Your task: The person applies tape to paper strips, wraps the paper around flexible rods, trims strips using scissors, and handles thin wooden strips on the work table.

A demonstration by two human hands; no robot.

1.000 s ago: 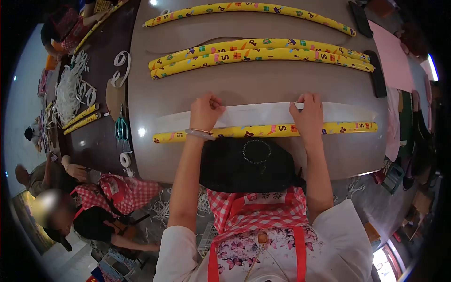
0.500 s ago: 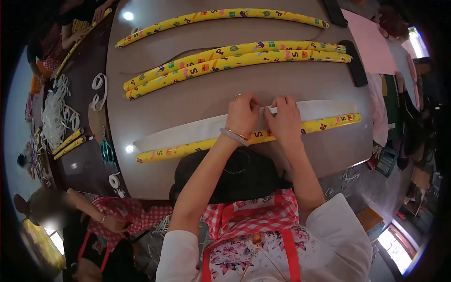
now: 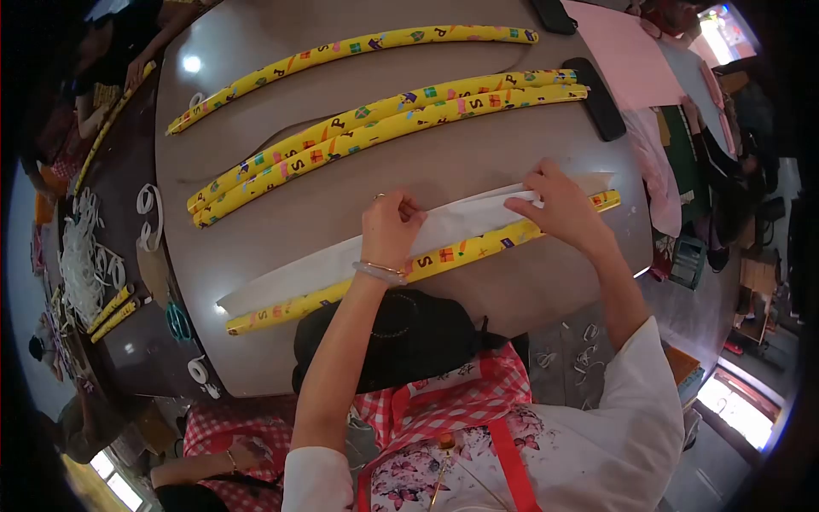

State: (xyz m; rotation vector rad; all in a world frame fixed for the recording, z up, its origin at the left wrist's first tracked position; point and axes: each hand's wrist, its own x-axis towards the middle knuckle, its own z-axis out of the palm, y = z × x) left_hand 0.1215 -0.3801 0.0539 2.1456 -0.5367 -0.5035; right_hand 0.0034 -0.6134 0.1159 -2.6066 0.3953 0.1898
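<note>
A yellow patterned roll of wrapping paper [image 3: 448, 255] lies across the near side of the table, with a strip of its white underside [image 3: 320, 263] unrolled along the far edge. My left hand [image 3: 391, 226] rests over this white strip, its fingers curled together; whether they pinch the edge or something thin is hidden. Farther right, my right hand [image 3: 563, 209] is at the far edge of the white strip. Its thumb and fingers are spread apart on the paper, and I see no object held between them.
Beyond lie a pair of yellow rolls [image 3: 375, 130] and a single roll [image 3: 358, 46]. A black phone-like slab [image 3: 595, 98] lies at their right. Left, on a darker table, are teal-handled scissors [image 3: 177, 321] and a heap of white strips [image 3: 83, 264]. A black bag [image 3: 388, 341] sits before me.
My hands were close together at the middle of the white strip. Now the right hand has moved right along it and its fingers have spread. The view has shifted and turned slightly.
</note>
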